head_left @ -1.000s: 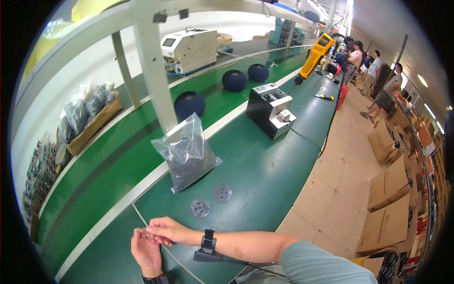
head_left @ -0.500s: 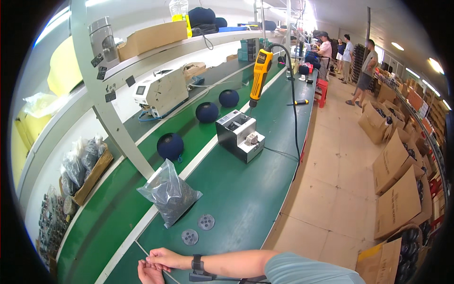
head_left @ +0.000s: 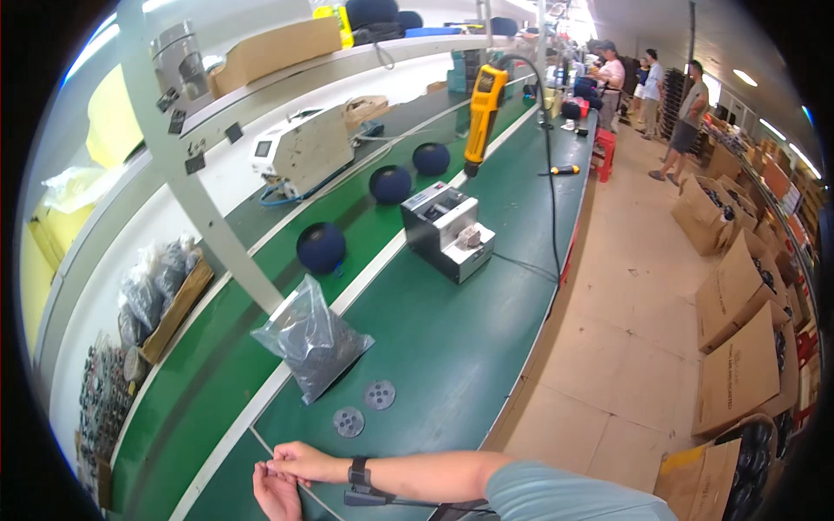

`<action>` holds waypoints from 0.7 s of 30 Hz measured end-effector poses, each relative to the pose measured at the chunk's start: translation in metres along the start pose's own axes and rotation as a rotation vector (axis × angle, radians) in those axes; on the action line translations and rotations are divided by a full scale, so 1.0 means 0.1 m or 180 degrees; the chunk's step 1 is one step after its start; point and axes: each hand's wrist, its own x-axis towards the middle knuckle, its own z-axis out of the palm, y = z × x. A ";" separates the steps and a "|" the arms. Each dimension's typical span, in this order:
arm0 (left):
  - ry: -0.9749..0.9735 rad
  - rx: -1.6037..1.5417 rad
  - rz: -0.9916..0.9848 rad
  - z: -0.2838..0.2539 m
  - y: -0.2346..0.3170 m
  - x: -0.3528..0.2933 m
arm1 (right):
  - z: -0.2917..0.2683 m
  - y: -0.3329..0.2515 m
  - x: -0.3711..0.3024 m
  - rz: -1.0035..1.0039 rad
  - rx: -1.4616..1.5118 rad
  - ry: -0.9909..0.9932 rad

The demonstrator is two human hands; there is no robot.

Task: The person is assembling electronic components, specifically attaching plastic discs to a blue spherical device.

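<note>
Mostly my view has moved over the last second: it has tilted up, so my hands sit lower in it, while they have stayed together beside the discs. My right hand [head_left: 306, 461], with a black strap [head_left: 359, 473] at the wrist, meets the fingertips of my left hand [head_left: 276, 497], which is loosely curled; I cannot tell whether either grip is pinching something small. Just beyond them on the smooth green surface [head_left: 452, 347] lie a dark grey disc [head_left: 348, 422] and a second disc [head_left: 380, 395], flat, round and pierced with holes, close together but apart. Past these a clear, crinkled plastic bag [head_left: 314, 347] of dark grey contents slumps by the pale rail [head_left: 361, 286]. Dark lettering marks the yellow body of the hanging power screwdriver [head_left: 485, 117], and print runs across a brown cardboard box [head_left: 734, 378] at the right. A short handwritten mark and small black tags show on the painted metal post [head_left: 211, 230]. Farther along stands a boxy black and silver machine [head_left: 447, 233], and on the green belt [head_left: 252, 326] behind the rail sit three round dark blue balls, the nearest ball [head_left: 321, 248] beside the post.
</note>
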 end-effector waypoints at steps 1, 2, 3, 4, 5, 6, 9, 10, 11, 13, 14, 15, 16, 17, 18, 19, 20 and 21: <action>0.0052 -0.0256 0.0072 -0.02 -0.02 0.02 | 0.00 0.01 0.00 -0.0002 0.0053 0.0000; 0.0228 -0.0338 0.0066 -0.03 -0.03 0.02 | 0.00 0.01 0.01 -0.0030 0.0008 0.0022; 0.0454 -0.0456 0.0118 -0.04 -0.04 0.02 | 0.01 0.00 0.02 0.0045 -0.0001 0.0043; 0.0310 -0.0425 0.0103 -0.05 -0.03 0.02 | 0.01 -0.01 0.02 0.0054 -0.0118 0.0077; 0.0340 -0.0380 0.0116 -0.05 -0.03 0.01 | 0.02 -0.01 0.02 -0.0011 -0.0089 0.0014; 0.0347 -0.0314 0.0100 -0.05 -0.03 -0.01 | 0.04 -0.02 0.01 -0.0085 -0.0070 0.0085; 0.0393 -0.0322 0.0091 -0.04 -0.02 -0.02 | 0.04 -0.07 -0.03 -0.0117 -0.0022 0.0187; 0.0413 -0.0290 0.0059 -0.03 -0.02 -0.01 | 0.04 -0.08 -0.04 -0.0102 0.0032 0.0239; 0.0449 -0.0304 0.0060 -0.02 -0.02 0.00 | 0.04 -0.08 -0.05 -0.0065 0.0092 0.0273; 0.0453 -0.0262 0.0059 0.03 0.01 -0.01 | 0.03 -0.09 -0.04 0.0040 0.0038 0.0226; 0.0466 -0.0227 0.0212 0.08 0.05 -0.03 | 0.02 -0.08 -0.03 0.0000 -0.0009 0.0175; 0.0657 -0.0177 0.0313 0.16 0.09 -0.06 | 0.02 -0.07 -0.02 -0.0040 -0.0032 0.0128; 0.0779 0.0248 0.0523 0.25 0.18 -0.15 | 0.01 -0.05 -0.01 0.0101 -0.0161 0.0122; 0.0773 0.0646 0.1027 0.38 0.25 -0.25 | 0.01 -0.03 0.00 0.0032 -0.0105 0.0068; 0.0322 0.1055 0.1348 0.51 0.42 -0.43 | -0.01 -0.02 0.01 0.0030 -0.0158 0.0061; -0.0015 0.1481 0.1612 0.67 0.60 -0.62 | -0.02 -0.01 0.01 0.0061 -0.0252 0.0089; -0.0040 0.1879 0.2215 0.85 0.74 -0.83 | -0.02 0.00 0.02 0.0048 -0.0245 0.0107; -0.0053 0.2273 0.2819 1.05 0.86 -1.04 | -0.02 0.01 0.02 0.0084 -0.0207 0.0081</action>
